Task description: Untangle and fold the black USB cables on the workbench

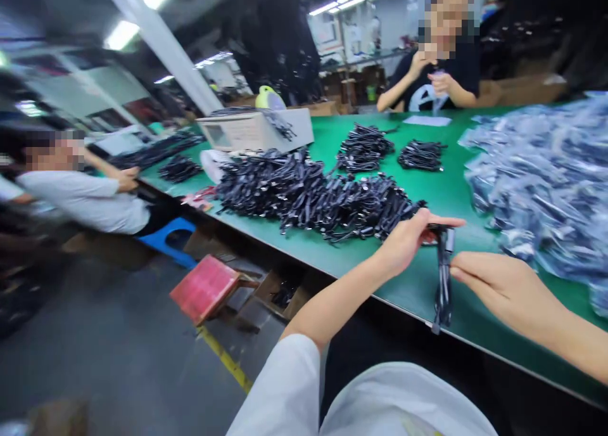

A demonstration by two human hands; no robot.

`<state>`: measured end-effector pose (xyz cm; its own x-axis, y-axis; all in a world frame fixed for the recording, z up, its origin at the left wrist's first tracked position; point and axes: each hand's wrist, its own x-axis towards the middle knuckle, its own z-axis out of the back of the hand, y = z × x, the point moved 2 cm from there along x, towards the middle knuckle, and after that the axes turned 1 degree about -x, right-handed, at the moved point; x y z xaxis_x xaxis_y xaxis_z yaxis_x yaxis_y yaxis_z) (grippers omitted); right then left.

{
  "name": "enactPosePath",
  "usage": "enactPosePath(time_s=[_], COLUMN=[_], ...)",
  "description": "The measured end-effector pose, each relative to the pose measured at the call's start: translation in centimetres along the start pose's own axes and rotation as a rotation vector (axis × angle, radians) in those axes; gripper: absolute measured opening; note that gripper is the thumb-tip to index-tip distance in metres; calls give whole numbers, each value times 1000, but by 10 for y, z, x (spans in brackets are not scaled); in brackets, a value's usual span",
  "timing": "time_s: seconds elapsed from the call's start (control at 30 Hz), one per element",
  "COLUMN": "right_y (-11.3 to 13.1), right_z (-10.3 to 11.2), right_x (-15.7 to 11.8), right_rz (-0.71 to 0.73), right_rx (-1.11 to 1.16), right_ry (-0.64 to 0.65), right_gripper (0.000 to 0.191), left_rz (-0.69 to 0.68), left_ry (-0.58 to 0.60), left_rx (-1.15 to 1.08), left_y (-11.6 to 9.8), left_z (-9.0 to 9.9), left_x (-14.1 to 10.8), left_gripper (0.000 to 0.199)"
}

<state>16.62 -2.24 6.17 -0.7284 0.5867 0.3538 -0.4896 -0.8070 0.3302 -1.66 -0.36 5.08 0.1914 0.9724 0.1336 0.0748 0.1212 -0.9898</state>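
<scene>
A folded black cable bundle (pixel 443 284) hangs upright over the front edge of the green table (pixel 408 287). My left hand (pixel 411 236) grips its top end between thumb and fingers. Beside the bundle's right side is my right hand (pixel 494 281), its fingers pressed together at the cable; what its fingertips hold is hidden. Just beyond my left hand lies a long heap of black cables (pixel 304 192). Clear plastic bags with dark contents (pixel 551 176) are piled to the right.
Two smaller cable piles (pixel 365 147) (pixel 422 155) lie farther back, near a white box (pixel 256 130). One person (pixel 439 81) sits across the table, another (pixel 90 195) at the left. A red stool (pixel 205 289) stands on the floor.
</scene>
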Motion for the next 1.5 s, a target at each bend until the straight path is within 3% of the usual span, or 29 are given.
enactPosePath(time_s=[0.1, 0.23, 0.27, 0.37, 0.47, 0.6, 0.7, 0.77, 0.8, 0.87, 0.97, 1.07, 1.17, 1.23, 1.3, 1.37, 1.5], right_y=[-3, -23, -28, -35, -34, -45, -59, -66, -68, -70, -63, -61, -69, -72, -70, -67, -63], right_z=[2, 3, 4, 10, 14, 9, -4, -10, -11, -7, 6, 5, -6, -9, -9, -11, -24], right_x=[1, 2, 2, 2, 3, 5, 4, 0, -3, -9, -13, -12, -15, -20, -26, -30, -30], right_rz=[74, 30, -8, -73, -159, -458, -659, -721, -717, -636, -330, -18, 44, -35, -110, -157, -188], right_rx=[-92, -235, -246, -184, 38, 616, 1106, 1209, 1145, 794, 63, -329, -453, -511, -558, -556, -355], right_ry=[1, -89, -115, -170, -153, -58, 7, 38, 59, 57, -100, -102, -5, -43, -114, -129, 8], right_gripper=[30, 31, 31, 31, 32, 37, 43, 45, 46, 48, 35, 32, 34, 32, 27, 25, 28], left_rz=[-69, -74, -71, -29, 34, -100, -139, -41, 24, 114, 88, 78, 151, 170, 192, 207, 152], left_ry=[-58, 288, 322, 198, 35, -22, 95, 211, 245, 263, 262, 301, 234, 133, 98, 128, 236], left_rx=[-95, 118, 181, 229, 198, 390, 386, 301, 268, 266, 448, 595, 404, 217, 90, 10, -86], left_y=[-7, -11, -6, 20, 43, 37, 27, 28, 30, 36, 42, 46, 47, 44, 43, 43, 47], left_z=[1, -17, -21, -28, -27, -27, -33, -37, -37, -36, -31, -27, -21, -16, -13, -13, -16], left_x=[-15, -28, -28, -20, -7, 3, 9, 14, 16, 19, 19, 17, 19, 21, 21, 21, 19], left_gripper=[71, 66, 62, 56, 36, 39, 42, 47, 50, 52, 37, 27, 47, 57, 50, 49, 53])
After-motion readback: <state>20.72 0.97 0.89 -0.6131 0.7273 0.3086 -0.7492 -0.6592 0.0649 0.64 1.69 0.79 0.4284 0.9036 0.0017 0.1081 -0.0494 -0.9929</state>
